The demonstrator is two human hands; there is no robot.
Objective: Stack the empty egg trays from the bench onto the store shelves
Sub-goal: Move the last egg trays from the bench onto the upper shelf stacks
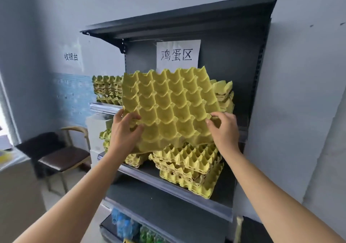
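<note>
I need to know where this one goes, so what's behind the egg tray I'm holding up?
Behind the held tray, gripped by both hands, are stacks of yellow trays on the upper shelf and a paper sign. The shelf's middle is covered.

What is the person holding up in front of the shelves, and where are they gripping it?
A yellow egg tray, tilted up. The left hand grips its lower left edge, and the right hand its lower right edge.

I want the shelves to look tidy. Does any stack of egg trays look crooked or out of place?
Yes. The stack on the middle shelf is askew: its trays are twisted against each other, and the lowest juts past the shelf's front edge. The held tray is tilted, not yet placed.
</note>
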